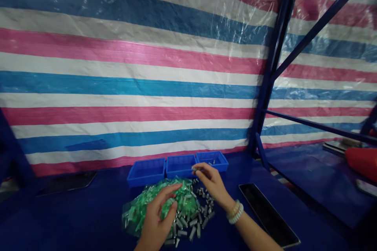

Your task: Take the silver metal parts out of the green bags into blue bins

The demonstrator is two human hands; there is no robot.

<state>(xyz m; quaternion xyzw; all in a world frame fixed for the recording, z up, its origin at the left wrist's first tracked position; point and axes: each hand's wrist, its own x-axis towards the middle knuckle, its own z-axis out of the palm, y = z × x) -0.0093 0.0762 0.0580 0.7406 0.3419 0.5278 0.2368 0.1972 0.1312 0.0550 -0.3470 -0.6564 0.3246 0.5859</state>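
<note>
My left hand (160, 215) is over a pile of green pieces in clear plastic (141, 208), thumb and fingers apart, with nothing visible between them. Thumb and fingertips of my right hand (212, 182) pinch a small metal part (193, 169), held just in front of the bins. Its exact kind is too small to tell. Loose metal cylinders (193, 232) are scattered beside the green pile, and smaller metal pieces (203, 193) lie below my right hand. Bracelets circle my right wrist.
Three blue bins stand in a row at the back: a left bin (131, 182), a middle bin (176, 173) and a right bin (225, 161) with a few small parts. A black phone-like slab (266, 213) lies at right. A blue metal post (265, 86) rises behind it.
</note>
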